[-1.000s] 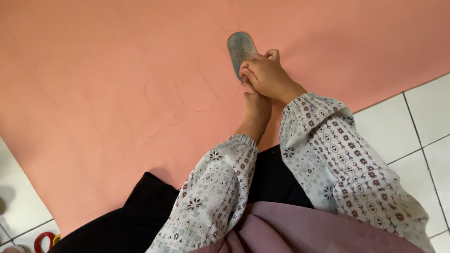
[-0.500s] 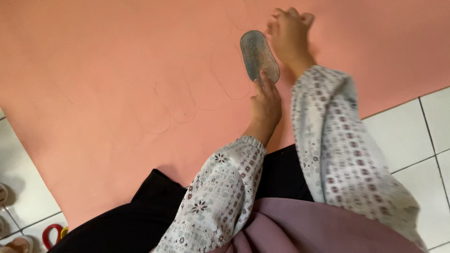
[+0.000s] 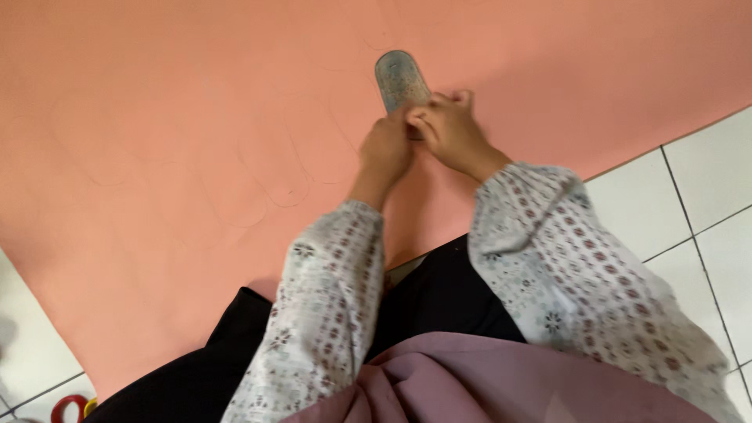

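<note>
Sole-shaped grey template [image 3: 401,78] lies flat on the pink sheet [image 3: 157,157], which is spread over the white tiled floor [image 3: 689,204]. Both hands meet at its near end: the left hand [image 3: 385,150] presses down with fingers together, and the right hand [image 3: 448,129] is curled, though I cannot tell whether it pinches anything. Faint traced outlines mark the sheet. If the pressure eases, the template could slide and smear its outline.

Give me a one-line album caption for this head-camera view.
Both hands, left hand and right hand, meet at the near end of a grey sole-shaped template lying on a pink sheet.
</note>
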A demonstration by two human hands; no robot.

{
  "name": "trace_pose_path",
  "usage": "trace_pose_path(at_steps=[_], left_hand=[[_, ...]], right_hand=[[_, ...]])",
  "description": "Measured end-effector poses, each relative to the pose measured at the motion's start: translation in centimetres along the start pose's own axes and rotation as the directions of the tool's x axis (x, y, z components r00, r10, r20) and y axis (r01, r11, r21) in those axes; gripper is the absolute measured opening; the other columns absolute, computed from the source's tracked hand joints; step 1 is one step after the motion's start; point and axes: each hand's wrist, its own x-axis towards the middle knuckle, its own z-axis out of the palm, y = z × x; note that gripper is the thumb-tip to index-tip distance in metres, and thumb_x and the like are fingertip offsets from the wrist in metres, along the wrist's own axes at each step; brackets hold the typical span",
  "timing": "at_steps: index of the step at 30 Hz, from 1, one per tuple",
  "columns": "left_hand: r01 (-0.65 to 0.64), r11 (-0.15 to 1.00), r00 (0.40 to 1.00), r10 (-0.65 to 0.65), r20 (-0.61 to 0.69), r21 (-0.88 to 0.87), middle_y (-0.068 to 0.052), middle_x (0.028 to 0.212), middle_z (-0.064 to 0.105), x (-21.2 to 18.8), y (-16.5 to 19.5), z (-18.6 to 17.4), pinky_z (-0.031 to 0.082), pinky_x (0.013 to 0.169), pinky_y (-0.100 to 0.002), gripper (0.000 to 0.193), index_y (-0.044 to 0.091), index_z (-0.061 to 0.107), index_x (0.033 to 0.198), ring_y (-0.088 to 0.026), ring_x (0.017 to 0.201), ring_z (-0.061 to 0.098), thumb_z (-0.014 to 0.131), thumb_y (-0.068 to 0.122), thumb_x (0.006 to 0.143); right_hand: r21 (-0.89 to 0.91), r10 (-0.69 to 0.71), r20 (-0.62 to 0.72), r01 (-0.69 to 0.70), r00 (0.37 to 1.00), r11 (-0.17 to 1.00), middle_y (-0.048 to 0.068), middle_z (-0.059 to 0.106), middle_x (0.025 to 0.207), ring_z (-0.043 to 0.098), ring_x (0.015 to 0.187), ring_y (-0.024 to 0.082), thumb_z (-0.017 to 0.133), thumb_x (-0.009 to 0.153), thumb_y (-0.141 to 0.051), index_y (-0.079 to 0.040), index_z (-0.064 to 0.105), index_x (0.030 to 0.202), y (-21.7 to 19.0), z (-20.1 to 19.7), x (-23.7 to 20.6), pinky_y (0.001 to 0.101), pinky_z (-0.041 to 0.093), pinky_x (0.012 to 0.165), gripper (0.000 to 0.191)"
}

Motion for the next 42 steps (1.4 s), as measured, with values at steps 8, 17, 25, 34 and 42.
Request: trace_pose_path(at_steps=[8, 17, 25, 34, 42], left_hand=[[-0.135, 0.925, 0.989, 0.105, 0.102, 0.356, -0.005, 0.143, 0.058, -1.4, 3.1, 1.3, 0.050, 0.099, -0.047, 0.039, 0.020, 0.065, 0.125, -0.027, 0.136, 0.052, 0.061, 0.007, 0.089], [-0.167, 0.873, 0.986, 0.142, 0.089, 0.459, -0.012, 0.155, 0.044, -2.4, 6.8, 1.5, 0.049, 0.100, -0.049, 0.046, 0.014, 0.063, 0.126, -0.033, 0.145, 0.040, 0.066, 0.008, 0.081], [-0.140, 0.850, 0.986, 0.074, 0.148, 0.507, -0.015, 0.161, 0.035, -2.7, 9.2, 1.5, 0.047, 0.101, -0.050, 0.051, 0.013, 0.060, 0.132, -0.032, 0.146, 0.038, 0.066, 0.010, 0.082], [-0.155, 0.857, 0.988, 0.130, 0.084, 0.492, -0.017, 0.158, 0.039, -4.7, 8.6, 6.5, 0.047, 0.098, -0.052, 0.043, 0.012, 0.062, 0.124, -0.034, 0.145, 0.041, 0.064, 0.010, 0.082], [-0.162, 0.850, 0.987, 0.144, 0.075, 0.501, -0.019, 0.156, 0.041, -4.4, 8.2, 6.4, 0.044, 0.100, -0.053, 0.043, 0.009, 0.063, 0.123, -0.036, 0.144, 0.041, 0.065, 0.010, 0.080]], right_hand=[[-0.058, 0.216, -0.195, -0.231, 0.957, 0.971, -0.001, 0.073, 0.097, 0.057, 0.100, 0.023, 0.054, 0.109, -0.017, -0.014, 0.073, 0.107, 3.5, -4.9, 5.1, 0.0457, 0.027, 0.092, 0.019], [-0.094, 0.041, -0.042, -0.045, 0.998, 0.995, 0.003, 0.071, 0.099, 0.058, 0.112, 0.023, 0.059, 0.109, -0.021, -0.010, 0.074, 0.109, 1.8, -8.6, 0.7, 0.0450, 0.031, 0.101, 0.018], [0.029, 0.149, -0.211, -0.146, 0.966, 0.989, 0.003, 0.074, 0.101, 0.058, 0.105, 0.022, 0.054, 0.111, -0.019, -0.010, 0.073, 0.107, 2.4, -8.7, 1.8, 0.0440, 0.031, 0.096, 0.021], [-0.006, 0.136, -0.204, -0.140, 0.969, 0.990, -0.003, 0.073, 0.092, 0.058, 0.094, 0.018, 0.055, 0.109, -0.020, -0.014, 0.075, 0.102, 3.5, -5.6, 1.4, 0.0411, 0.029, 0.094, 0.022], [-0.062, 0.096, -0.230, -0.113, 0.968, 0.992, -0.004, 0.075, 0.097, 0.060, 0.095, 0.021, 0.053, 0.105, -0.017, -0.015, 0.074, 0.102, 3.6, -5.1, 1.6, 0.0448, 0.031, 0.092, 0.021]])
